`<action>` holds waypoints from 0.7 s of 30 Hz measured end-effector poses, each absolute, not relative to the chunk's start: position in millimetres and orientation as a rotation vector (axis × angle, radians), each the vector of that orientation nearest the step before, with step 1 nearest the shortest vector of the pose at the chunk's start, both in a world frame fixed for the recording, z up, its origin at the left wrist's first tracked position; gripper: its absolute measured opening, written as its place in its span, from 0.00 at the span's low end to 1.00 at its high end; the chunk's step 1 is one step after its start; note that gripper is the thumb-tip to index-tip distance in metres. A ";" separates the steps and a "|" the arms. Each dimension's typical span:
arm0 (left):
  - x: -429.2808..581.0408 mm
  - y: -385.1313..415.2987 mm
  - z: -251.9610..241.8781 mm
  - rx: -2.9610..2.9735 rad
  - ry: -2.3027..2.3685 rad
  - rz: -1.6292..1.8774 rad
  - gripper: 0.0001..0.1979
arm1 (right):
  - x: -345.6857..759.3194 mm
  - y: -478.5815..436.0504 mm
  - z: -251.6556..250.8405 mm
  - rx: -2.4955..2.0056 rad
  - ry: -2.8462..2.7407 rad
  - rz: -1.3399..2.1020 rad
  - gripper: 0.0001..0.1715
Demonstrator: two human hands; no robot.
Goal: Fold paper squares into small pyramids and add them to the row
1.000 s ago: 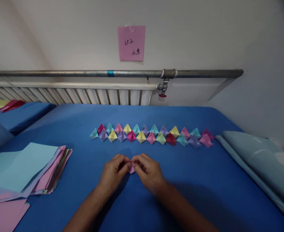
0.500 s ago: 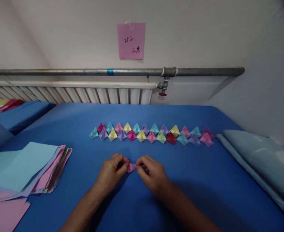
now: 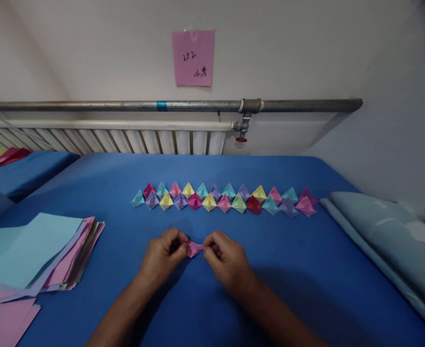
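Between my two hands is a small pink origami boat (image 3: pixel 194 249), partly folded into points at its ends. Thumb and fingers of my left hand (image 3: pixel 164 254) pinch its left end. Its right tip is gripped by my right hand (image 3: pixel 227 259) in the same way, so the paper is stretched between them. Beyond my hands lie two rows of folded paper boats, among them a yellow boat (image 3: pixel 209 202), a green boat (image 3: pixel 239 204) and a dark red boat (image 3: pixel 254 204).
Loose coloured paper sheets (image 3: pixel 35 246) are stacked at the left, with pink sheets (image 3: pixel 6 320) nearer me. A folded pale-blue cloth (image 3: pixel 382 236) lies at the right on the blue surface (image 3: pixel 183 308). Behind are a radiator (image 3: pixel 136 141) and a pipe with a valve (image 3: pixel 241 140).
My left hand has shifted slightly left, and more of the pink boat shows between my hands. The whole view has moved a little as well.
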State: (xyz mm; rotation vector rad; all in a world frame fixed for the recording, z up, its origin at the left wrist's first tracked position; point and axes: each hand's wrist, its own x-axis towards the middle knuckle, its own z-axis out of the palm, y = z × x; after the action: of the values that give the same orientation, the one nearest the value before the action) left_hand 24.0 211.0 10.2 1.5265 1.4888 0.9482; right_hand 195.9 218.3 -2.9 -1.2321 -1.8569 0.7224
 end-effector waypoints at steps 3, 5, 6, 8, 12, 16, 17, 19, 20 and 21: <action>24.2 210.4 9.9 1.522 1.498 0.960 0.03 | 196.2 218.1 -0.5 -1.202 -1.916 0.719 0.09; 24.7 209.9 11.3 1.567 1.510 0.952 0.03 | 198.0 218.3 0.8 -1.132 -2.000 0.724 0.10; 24.9 209.7 12.2 1.591 1.516 0.947 0.03 | 199.1 218.5 1.4 -1.091 -2.049 0.725 0.12; 25.4 209.0 14.3 1.630 1.520 0.944 0.03 | 201.1 219.0 2.6 -1.033 -2.138 0.723 0.16; 24.5 208.7 15.6 1.675 1.545 0.941 0.03 | 202.1 220.0 5.0 -1.006 -2.256 0.711 0.14; 19.4 210.7 12.0 1.691 1.576 0.952 0.03 | 200.5 219.5 5.0 -1.014 -2.284 0.651 0.10; 17.6 211.4 10.8 1.688 1.581 0.954 0.04 | 200.2 219.1 4.5 -1.023 -2.283 0.626 0.09; 13.9 212.7 9.0 1.673 1.592 0.941 0.04 | 200.1 218.0 3.4 -1.042 -2.284 0.583 0.09; 12.2 213.1 8.5 1.663 1.598 0.930 0.05 | 200.2 217.4 2.9 -1.050 -2.285 0.568 0.09; 10.9 213.4 8.3 1.654 1.604 0.914 0.05 | 200.4 216.8 2.4 -1.055 -2.289 0.556 0.09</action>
State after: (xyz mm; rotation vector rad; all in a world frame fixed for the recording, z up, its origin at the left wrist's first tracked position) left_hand 10.9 213.4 8.3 1.6541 1.6044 0.9142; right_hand 200.4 216.8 2.4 -1.0547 -2.2892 0.5563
